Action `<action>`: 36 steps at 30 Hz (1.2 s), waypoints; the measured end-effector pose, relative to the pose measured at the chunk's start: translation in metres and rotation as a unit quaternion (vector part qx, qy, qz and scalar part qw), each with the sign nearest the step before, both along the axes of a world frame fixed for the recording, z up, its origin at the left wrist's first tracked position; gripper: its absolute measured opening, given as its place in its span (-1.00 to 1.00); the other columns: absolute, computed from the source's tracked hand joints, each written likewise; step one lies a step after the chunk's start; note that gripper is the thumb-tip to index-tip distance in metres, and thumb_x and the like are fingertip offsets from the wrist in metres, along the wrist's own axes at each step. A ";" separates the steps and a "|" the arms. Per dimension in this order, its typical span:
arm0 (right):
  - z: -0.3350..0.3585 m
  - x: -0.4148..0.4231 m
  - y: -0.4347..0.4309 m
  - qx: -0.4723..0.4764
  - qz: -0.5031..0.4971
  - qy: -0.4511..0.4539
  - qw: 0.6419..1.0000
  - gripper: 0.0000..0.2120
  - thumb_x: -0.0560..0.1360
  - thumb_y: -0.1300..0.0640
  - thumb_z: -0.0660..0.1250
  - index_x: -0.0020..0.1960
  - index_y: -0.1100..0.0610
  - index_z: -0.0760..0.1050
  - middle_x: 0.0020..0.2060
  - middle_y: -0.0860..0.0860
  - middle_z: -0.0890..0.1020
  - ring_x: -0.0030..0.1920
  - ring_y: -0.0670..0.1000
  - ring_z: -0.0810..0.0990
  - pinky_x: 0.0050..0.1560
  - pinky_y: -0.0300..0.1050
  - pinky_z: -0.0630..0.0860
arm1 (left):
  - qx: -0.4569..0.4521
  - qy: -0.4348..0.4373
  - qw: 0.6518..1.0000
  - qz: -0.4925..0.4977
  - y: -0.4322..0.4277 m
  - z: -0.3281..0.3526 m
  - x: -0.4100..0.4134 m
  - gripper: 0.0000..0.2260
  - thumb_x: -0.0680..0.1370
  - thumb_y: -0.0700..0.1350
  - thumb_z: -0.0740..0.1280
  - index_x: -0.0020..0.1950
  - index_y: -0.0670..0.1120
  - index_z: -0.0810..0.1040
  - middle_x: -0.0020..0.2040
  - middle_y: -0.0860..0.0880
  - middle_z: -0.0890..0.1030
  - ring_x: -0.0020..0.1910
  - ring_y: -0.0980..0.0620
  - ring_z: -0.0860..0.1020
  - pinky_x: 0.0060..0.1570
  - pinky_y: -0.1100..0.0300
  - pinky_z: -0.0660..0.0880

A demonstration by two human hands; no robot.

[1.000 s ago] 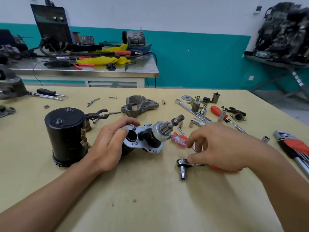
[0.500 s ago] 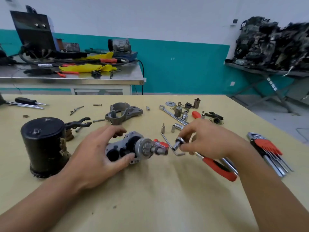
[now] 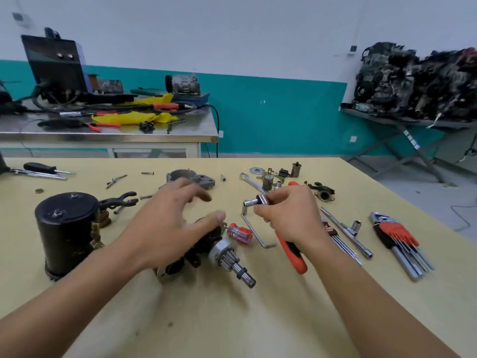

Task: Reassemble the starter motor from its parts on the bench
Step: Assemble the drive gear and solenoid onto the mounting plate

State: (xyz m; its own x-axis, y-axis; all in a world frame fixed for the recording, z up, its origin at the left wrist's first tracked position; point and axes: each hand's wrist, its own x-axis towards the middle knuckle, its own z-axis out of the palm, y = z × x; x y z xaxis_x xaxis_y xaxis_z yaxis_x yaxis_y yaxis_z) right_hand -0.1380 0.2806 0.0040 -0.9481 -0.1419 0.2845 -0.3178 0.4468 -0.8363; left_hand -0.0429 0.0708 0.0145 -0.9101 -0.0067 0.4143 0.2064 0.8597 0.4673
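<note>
The black cylindrical motor body (image 3: 64,228) stands upright at the left of the yellow bench (image 3: 232,319). The drive-end assembly with its pinion gear and shaft (image 3: 228,258) lies at centre, shaft pointing down-right. My left hand (image 3: 167,228) is spread over its plate end, thumb at its top edge and fingers lifted and blurred. My right hand (image 3: 289,215) grips a red-handled ratchet (image 3: 291,251) held above the bench, its socket (image 3: 254,202) pointing left. The grey nose housing (image 3: 205,180) lies behind my left hand. A black shift fork (image 3: 118,200) lies beside the motor body.
A small red screwdriver (image 3: 240,233) and a bent hex key (image 3: 254,233) lie between my hands. A T-handle wrench (image 3: 346,229) and a hex key set (image 3: 397,236) lie at right. Small sockets, washers and brush parts (image 3: 271,177) sit further back.
My right hand raised the ratchet off the bench. The drive-end assembly swung so its shaft points toward me. My left hand's fingers came off it and spread.
</note>
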 end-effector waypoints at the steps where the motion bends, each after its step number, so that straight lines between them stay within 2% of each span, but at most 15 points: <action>1: 0.000 0.001 -0.002 -0.007 -0.007 0.013 1.000 -0.87 0.33 0.19 0.57 -0.34 0.11 0.65 -0.41 0.12 0.66 -0.43 0.13 0.53 -0.29 0.15 0.58 | 0.008 0.000 1.000 0.001 0.009 0.009 -0.011 -0.53 0.47 0.38 0.27 0.21 0.11 0.57 0.03 0.27 0.52 0.02 0.26 0.52 -0.03 0.25 0.45; 3: 0.000 0.002 -0.004 -0.023 -0.015 0.043 0.999 -0.84 0.34 0.20 0.55 -0.36 0.05 0.64 -0.41 0.05 0.67 -0.35 0.13 0.62 -0.24 0.13 0.62 | 0.021 -0.028 0.999 -0.018 0.028 0.023 -0.034 -0.60 0.53 0.25 0.34 0.24 0.05 0.59 -0.08 0.25 0.57 -0.07 0.24 0.57 -0.09 0.26 0.52; 6: -0.001 0.000 -0.003 -0.061 -0.030 0.069 0.995 -0.93 0.39 0.16 0.54 -0.23 0.03 0.69 -0.36 -0.09 0.68 -0.27 -0.07 0.66 -0.17 0.01 0.63 | 0.029 -0.079 0.995 -0.048 0.049 0.031 -0.065 -0.70 0.59 0.09 0.38 0.22 -0.06 0.64 -0.09 0.09 0.66 -0.09 0.11 0.62 -0.07 0.20 0.56; 9: -0.003 -0.005 0.000 -0.079 -0.037 0.073 0.994 -0.94 0.42 0.13 0.54 -0.13 0.11 0.70 -0.29 -0.05 0.70 -0.23 -0.01 0.67 -0.15 0.06 0.65 | 0.063 -0.079 0.993 -0.068 0.062 0.027 -0.081 -0.85 0.58 -0.08 0.42 0.08 -0.11 0.72 -0.20 0.07 0.68 -0.30 0.21 0.58 -0.28 0.35 0.50; 11: -0.004 -0.010 0.002 -0.081 -0.043 0.070 0.993 -0.93 0.42 0.15 0.54 -0.14 0.09 0.67 -0.28 -0.05 0.68 -0.22 -0.01 0.67 -0.15 0.01 0.65 | 0.087 -0.078 0.991 -0.062 0.063 0.028 -0.087 -0.91 0.56 -0.10 0.45 -0.01 -0.09 0.73 -0.26 0.07 0.68 -0.38 0.22 0.58 -0.34 0.36 0.54; 13: -0.001 -0.015 0.009 -0.083 -0.084 0.087 0.989 -0.89 0.40 0.19 0.54 -0.17 0.02 0.64 -0.33 -0.18 0.61 -0.25 -0.09 0.64 -0.18 -0.14 0.60 | 0.096 -0.093 0.990 -0.045 0.054 0.032 -0.093 -0.94 0.55 -0.08 0.47 -0.07 -0.04 0.71 -0.28 0.06 0.70 -0.37 0.18 0.62 -0.34 0.30 0.59; 14: 0.001 -0.019 0.014 -0.090 -0.113 0.099 0.985 -0.86 0.40 0.20 0.53 -0.20 0.00 0.62 -0.34 -0.22 0.58 -0.26 -0.11 0.63 -0.18 -0.17 0.59 | 0.082 -0.101 0.991 -0.029 0.046 0.035 -0.098 -0.95 0.54 -0.08 0.47 -0.09 -0.02 0.71 -0.27 0.06 0.70 -0.35 0.14 0.63 -0.34 0.27 0.60; 16: 0.004 -0.025 0.023 -0.103 -0.148 0.118 0.977 -0.82 0.40 0.21 0.51 -0.23 -0.03 0.57 -0.35 -0.24 0.57 -0.25 -0.10 0.63 -0.19 -0.18 0.58 | -0.029 -0.131 0.991 0.014 0.033 0.036 -0.112 -0.95 0.53 -0.10 0.48 -0.05 -0.05 0.72 -0.19 0.05 0.72 -0.28 0.11 0.62 -0.26 0.23 0.57; 19: 0.002 -0.023 0.018 -0.092 -0.131 0.128 0.979 -0.90 0.41 0.21 0.50 -0.10 0.07 0.65 -0.32 -0.26 0.56 -0.20 -0.15 0.62 -0.19 -0.28 0.52 | -0.206 -0.202 0.956 0.049 0.026 0.022 -0.135 -0.85 0.51 -0.13 0.49 0.06 -0.11 0.70 -0.01 -0.05 0.71 -0.07 0.00 0.62 -0.03 0.12 0.58; 23: -0.004 -0.021 0.013 -0.063 -0.119 0.145 0.980 -0.83 0.43 0.18 0.50 0.02 0.12 0.66 -0.30 -0.31 0.49 -0.17 -0.21 0.58 -0.20 -0.43 0.41 | -0.271 -0.265 0.925 -0.011 0.030 0.006 -0.166 -0.81 0.51 -0.11 0.50 0.11 -0.09 0.69 0.02 -0.02 0.69 -0.09 0.03 0.57 -0.10 0.20 0.46; 27: -0.003 -0.027 0.024 -0.070 -0.127 0.138 0.980 -0.86 0.42 0.20 0.49 -0.10 0.00 0.61 -0.32 -0.32 0.51 -0.20 -0.25 0.58 -0.20 -0.37 0.42 | -0.298 -0.275 0.913 -0.046 0.033 -0.002 -0.179 -0.73 0.51 -0.10 0.50 0.21 -0.05 0.66 0.06 0.00 0.66 -0.09 0.05 0.51 -0.07 0.19 0.44; 29: -0.004 -0.028 0.025 -0.070 -0.129 0.132 0.980 -0.88 0.41 0.20 0.50 -0.10 0.02 0.63 -0.32 -0.32 0.52 -0.20 -0.25 0.58 -0.22 -0.42 0.41 | -0.275 -0.280 0.918 -0.055 0.028 -0.001 -0.181 -0.62 0.50 -0.05 0.52 0.30 0.00 0.59 0.12 0.01 0.63 -0.03 0.03 0.50 -0.01 0.15 0.45; 31: -0.004 -0.028 0.023 -0.064 -0.124 0.115 0.984 -0.88 0.41 0.19 0.50 -0.07 0.05 0.66 -0.31 -0.32 0.52 -0.18 -0.19 0.59 -0.21 -0.40 0.42 | -0.231 -0.276 0.930 -0.071 0.022 0.003 -0.179 -0.55 0.47 0.02 0.53 0.33 0.05 0.55 0.09 0.07 0.60 -0.04 0.08 0.51 -0.09 0.20 0.43; 34: -0.004 -0.025 0.020 -0.066 -0.103 0.052 0.991 -0.82 0.37 0.19 0.50 -0.17 -0.08 0.60 -0.33 -0.27 0.56 -0.29 -0.12 0.60 -0.33 -0.26 0.48 | -0.212 -0.245 0.940 -0.104 0.023 0.005 -0.177 -0.63 0.46 0.13 0.51 0.24 0.09 0.61 -0.07 0.21 0.54 -0.10 0.18 0.51 -0.21 0.28 0.38; 36: -0.003 -0.023 0.016 -0.077 -0.089 0.006 0.993 -0.87 0.34 0.19 0.48 -0.28 -0.03 0.64 -0.40 -0.14 0.62 -0.32 -0.02 0.65 -0.39 -0.09 0.58 | -0.220 -0.227 0.942 -0.116 0.027 0.001 -0.175 -0.71 0.49 0.11 0.50 0.17 0.08 0.66 -0.12 0.23 0.56 -0.10 0.16 0.54 -0.23 0.29 0.37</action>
State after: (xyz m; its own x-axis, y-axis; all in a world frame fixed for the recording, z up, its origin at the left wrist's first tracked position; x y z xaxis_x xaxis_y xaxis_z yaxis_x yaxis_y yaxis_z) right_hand -0.1609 0.2968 0.0013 -0.9506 0.0739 0.3015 -0.2558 0.3638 -0.8957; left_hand -0.2175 0.0973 0.0157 -0.9499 0.2957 -0.1013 0.2776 0.9471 0.1614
